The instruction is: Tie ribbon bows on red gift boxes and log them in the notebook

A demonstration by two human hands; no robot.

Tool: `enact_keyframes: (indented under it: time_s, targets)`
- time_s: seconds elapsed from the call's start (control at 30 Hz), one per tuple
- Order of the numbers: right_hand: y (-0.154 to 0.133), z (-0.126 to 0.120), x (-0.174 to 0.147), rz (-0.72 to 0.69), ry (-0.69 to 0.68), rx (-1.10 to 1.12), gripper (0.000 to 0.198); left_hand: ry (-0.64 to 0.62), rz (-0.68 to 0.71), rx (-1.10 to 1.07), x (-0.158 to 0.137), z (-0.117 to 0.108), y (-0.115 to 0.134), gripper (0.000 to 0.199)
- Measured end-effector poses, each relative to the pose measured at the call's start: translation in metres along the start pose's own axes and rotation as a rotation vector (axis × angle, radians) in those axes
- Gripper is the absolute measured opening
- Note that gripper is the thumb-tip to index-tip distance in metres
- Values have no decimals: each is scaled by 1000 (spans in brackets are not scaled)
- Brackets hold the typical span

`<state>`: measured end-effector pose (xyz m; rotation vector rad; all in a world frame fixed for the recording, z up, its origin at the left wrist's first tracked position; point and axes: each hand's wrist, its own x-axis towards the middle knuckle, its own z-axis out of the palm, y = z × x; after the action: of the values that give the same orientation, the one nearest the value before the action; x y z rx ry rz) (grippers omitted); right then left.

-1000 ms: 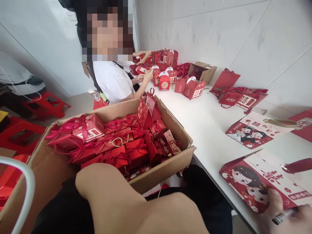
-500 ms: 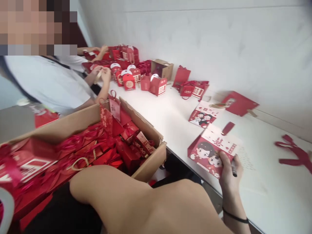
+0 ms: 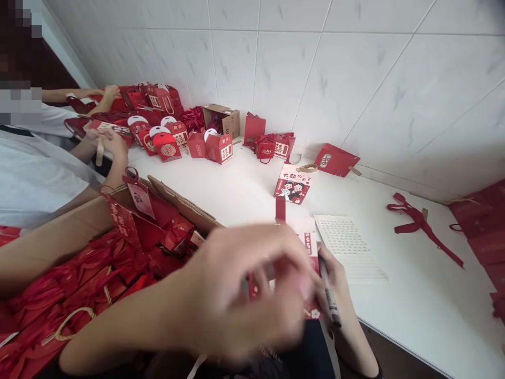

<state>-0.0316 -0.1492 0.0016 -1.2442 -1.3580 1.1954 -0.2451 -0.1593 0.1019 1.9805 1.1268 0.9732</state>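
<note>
- Head view, item one: left hand, blurred, raised before the near edge of the counter; fingers curled onto the near side of a red-and-white gift bag; grip seems clamped on it, blur leaves some doubt.
- Right hand: behind and right of the bag, touching it, with a black marker pen pinched between the fingers, tip pointing down.
- Gift bag: upright at the near edge of the counter, between both hands, red tab standing above its top.
- Lined paper sheet: flat on the counter, just right of the bag.
- Second cartoon-printed gift bag: flat, mid-counter, beyond the held one.
- Red ribbon: loose, toward the right edge.
- Cardboard carton: left of the counter's near edge, filled with red ribboned boxes.
- Small red gift boxes: clustered at the far left corner.
- Co-worker's hand: at that corner, holding a pale strip.
</note>
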Motion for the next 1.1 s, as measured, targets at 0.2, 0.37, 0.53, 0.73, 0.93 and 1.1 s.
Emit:
enact_keyframes:
  time_s: [0.2,0.37,0.53,0.73,0.93,1.1]
  targets:
    - [-1,11,-2,-69,-6,-71,29,49,-197,188,44,-2,-38,28]
    - [-2,16,0,-60,-56,-32,28,-42,-330,6,45,1,-46,27]
    - [-4,15,1,-39,-93,-18,27,-13,-333,-35,48,7,-48,25]
    - [-2,15,0,-24,-108,47,28,48,-307,-131,49,14,-48,21]
    - [-2,14,-1,3,-122,63,29,-74,-304,-222,47,14,-47,18]
    - [-4,14,-2,5,-109,74,32,-101,-304,-275,45,14,-49,20]
